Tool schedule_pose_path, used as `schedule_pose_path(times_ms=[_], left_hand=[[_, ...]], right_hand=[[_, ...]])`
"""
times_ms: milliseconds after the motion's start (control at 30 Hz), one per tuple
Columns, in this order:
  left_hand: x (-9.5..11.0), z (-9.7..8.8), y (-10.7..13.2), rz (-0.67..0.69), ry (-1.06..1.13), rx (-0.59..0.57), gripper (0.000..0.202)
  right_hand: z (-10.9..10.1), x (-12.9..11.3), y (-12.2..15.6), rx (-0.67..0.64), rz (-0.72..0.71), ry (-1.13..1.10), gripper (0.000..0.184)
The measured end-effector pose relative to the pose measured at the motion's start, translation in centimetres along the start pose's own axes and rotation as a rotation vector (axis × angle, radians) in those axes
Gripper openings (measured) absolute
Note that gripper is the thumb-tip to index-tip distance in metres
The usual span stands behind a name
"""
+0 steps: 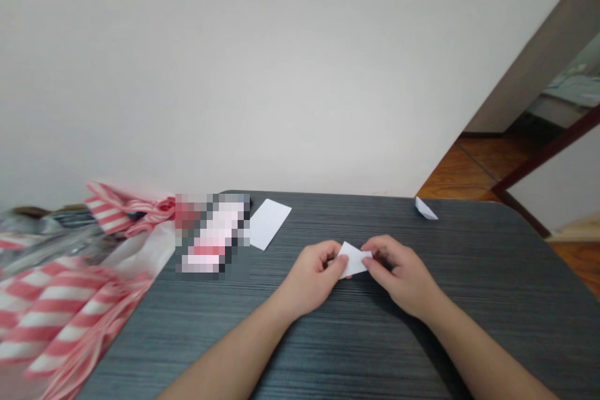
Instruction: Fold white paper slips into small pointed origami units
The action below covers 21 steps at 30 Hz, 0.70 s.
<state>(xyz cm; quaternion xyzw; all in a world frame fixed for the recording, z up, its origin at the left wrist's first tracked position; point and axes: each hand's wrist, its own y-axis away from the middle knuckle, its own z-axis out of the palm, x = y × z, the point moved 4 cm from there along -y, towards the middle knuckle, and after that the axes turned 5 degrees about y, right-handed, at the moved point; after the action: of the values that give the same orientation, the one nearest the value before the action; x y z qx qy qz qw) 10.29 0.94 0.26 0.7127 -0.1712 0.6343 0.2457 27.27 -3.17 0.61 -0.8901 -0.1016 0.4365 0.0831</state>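
Observation:
A small folded white paper [353,260] is held just above the dark grey table [356,337], between both hands. My left hand [312,278] pinches its left side with thumb and curled fingers. My right hand [398,275] pinches its right edge, fingers closed on the fold. Both forearms reach in from the bottom of the view.
A flat white paper strip [269,223] lies at the back left of the table. A small folded paper piece [425,209] sits at the far right edge. Red-and-white striped plastic bags [70,300] crowd the left side. A white wall stands behind; a wooden floor shows at the right.

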Motion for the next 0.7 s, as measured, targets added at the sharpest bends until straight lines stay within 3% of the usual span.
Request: schedule_pose_path(times_ms=[100,267,467,700], left_hand=[[-0.3,0.0,-0.1,-0.008,-0.005,-0.005,0.027],[-0.7,0.0,-0.3,-0.043,0.046,-0.021,0.028],[-0.7,-0.1,-0.4,-0.056,0.115,-0.009,0.029],[-0.6,-0.1,-0.4,-0.050,0.161,-0.017,0.027]], right_hand=[[0.1,0.0,0.0,-0.010,-0.001,-0.023,0.004],[0.1,-0.8,-0.1,-0.082,-0.147,-0.033,0.012],[-0.3,-1.1,0.1,-0.132,-0.255,-0.074,0.032],[0.3,-0.7,0.3,-0.216,-0.200,-0.092,0.035]])
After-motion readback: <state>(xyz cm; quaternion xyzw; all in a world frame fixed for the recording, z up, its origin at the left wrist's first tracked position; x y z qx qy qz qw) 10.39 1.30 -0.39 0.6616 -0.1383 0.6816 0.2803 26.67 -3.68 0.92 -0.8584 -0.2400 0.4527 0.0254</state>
